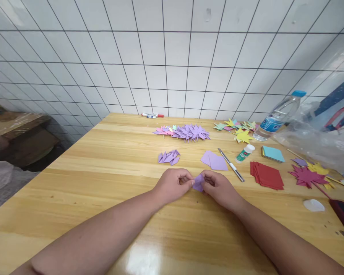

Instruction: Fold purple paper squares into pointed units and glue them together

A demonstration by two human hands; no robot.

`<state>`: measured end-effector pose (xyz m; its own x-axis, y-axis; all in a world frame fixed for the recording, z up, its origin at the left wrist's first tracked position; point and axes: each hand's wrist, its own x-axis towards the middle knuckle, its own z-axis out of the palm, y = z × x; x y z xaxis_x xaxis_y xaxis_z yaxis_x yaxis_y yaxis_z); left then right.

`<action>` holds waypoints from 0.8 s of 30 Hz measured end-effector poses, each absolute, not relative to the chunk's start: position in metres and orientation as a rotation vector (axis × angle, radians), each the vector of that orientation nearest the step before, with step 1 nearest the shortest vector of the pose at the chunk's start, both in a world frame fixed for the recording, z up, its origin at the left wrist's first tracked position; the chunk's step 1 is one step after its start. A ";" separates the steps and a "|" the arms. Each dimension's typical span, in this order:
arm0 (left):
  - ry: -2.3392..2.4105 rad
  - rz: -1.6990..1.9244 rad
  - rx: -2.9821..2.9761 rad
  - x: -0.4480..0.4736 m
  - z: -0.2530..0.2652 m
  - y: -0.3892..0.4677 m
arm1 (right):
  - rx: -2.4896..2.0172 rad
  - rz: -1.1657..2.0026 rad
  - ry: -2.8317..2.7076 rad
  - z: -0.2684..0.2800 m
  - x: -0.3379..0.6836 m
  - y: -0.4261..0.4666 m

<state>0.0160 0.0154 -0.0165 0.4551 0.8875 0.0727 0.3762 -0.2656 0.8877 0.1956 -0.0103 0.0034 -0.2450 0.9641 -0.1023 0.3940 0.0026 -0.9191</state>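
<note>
Between my two hands, just above the table, is a small piece of purple paper (198, 183), partly hidden by my fingers. My left hand (176, 185) pinches its left edge with thumb and forefinger. On its right side, the fingers of my right hand (218, 188) are closed on the same paper. Beyond my left hand lies a small group of folded purple paper pieces (169, 157). Flat purple paper squares (218, 162) lie just past my right hand, with a utility knife (231, 165) slanting beside them.
A pile of purple paper leaf shapes (190, 132) and a marker (152, 115) sit near the tiled wall. To the right are a glue stick (245, 153), red paper squares (266, 176), blue paper squares (273, 153), a water bottle (278, 116) and a dark red paper leaf (307, 176).
</note>
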 end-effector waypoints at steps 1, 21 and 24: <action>1.074 0.751 1.836 0.016 -0.017 0.016 | -1.395 1.243 -1.678 0.003 0.196 -0.010; 0.883 0.828 1.311 0.015 -0.007 0.028 | -1.062 0.337 -2.224 0.001 0.210 -0.013; 0.896 0.825 1.297 0.013 -0.004 0.028 | -1.036 0.230 -2.219 0.000 0.210 -0.011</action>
<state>0.0134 0.0281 -0.0038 0.4340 0.8969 -0.0846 -0.0103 0.0988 0.9951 0.2097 -0.0111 0.0000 -0.4612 0.7338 0.4989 0.6159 0.6694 -0.4153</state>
